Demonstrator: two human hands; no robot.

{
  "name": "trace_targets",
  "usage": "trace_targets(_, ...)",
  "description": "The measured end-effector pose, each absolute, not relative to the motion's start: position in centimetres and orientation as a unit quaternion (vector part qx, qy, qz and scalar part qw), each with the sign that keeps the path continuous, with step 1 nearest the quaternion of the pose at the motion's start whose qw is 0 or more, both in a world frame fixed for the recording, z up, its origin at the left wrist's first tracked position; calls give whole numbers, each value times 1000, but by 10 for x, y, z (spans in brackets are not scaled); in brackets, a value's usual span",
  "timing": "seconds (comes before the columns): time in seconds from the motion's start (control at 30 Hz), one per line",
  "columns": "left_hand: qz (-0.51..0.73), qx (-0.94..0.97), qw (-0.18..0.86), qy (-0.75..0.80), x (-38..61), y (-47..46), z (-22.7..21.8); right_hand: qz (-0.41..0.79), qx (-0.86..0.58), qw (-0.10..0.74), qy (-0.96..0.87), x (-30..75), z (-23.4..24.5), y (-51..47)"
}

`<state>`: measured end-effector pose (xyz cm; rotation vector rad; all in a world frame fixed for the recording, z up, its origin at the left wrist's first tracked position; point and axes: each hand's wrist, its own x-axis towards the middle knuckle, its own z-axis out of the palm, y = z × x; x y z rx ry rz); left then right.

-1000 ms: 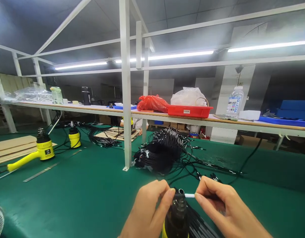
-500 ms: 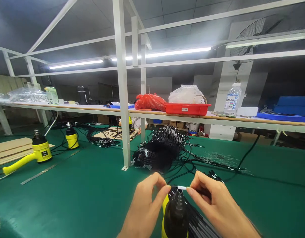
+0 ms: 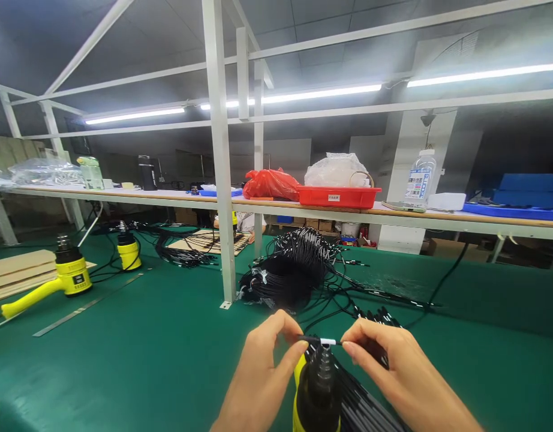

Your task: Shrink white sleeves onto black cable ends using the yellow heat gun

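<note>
Between my two hands a thin black cable (image 3: 311, 339) is stretched level, with a short white sleeve (image 3: 327, 341) on it. My left hand (image 3: 270, 366) pinches the cable's left part between thumb and forefinger. On the other side, my right hand (image 3: 388, 360) pinches it just right of the white sleeve. Directly under the sleeve stands a black and yellow heat gun (image 3: 320, 384), its stepped nozzle pointing up. A bundle of black cables (image 3: 364, 402) lies behind the heat gun and runs beneath my right hand.
A large coil of black cables (image 3: 280, 282) lies beyond my hands, by a white post (image 3: 222, 180). Two more yellow heat guns (image 3: 72, 273) and a metal ruler (image 3: 85, 306) are at left. A shelf (image 3: 276, 207) above carries a red tray (image 3: 339, 197) and a bottle (image 3: 420, 180).
My right hand has shifted slightly right, uncovering a bit of black cable beside the white sleeve. The sleeve stays over the nozzle, and the view has moved a little.
</note>
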<state>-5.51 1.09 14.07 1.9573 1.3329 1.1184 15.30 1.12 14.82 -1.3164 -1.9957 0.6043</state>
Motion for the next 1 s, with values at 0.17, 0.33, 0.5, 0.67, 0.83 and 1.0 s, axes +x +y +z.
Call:
trace_targets(0.17, 387, 733, 243, 503, -55, 10, 139, 229, -500, 346, -760, 154, 151, 8)
trace_targets(0.33, 347, 752, 195, 525, -52, 13, 135, 235, -498, 342, -761, 152, 152, 7)
trace_targets(0.5, 388, 737, 224, 506, -50, 16, 135, 251, -493, 359, -751, 153, 151, 10)
trace_targets(0.67, 419, 720, 257, 490, -49, 14, 137, 258, -497, 370, -741, 153, 151, 10)
trace_targets(0.83, 432, 707, 281, 484, -49, 12, 140, 260, -501, 360, -743, 155, 150, 10)
trace_targets(1.0, 446, 706, 278, 476, -51, 11, 142, 229, -497, 357, -757, 156, 147, 11)
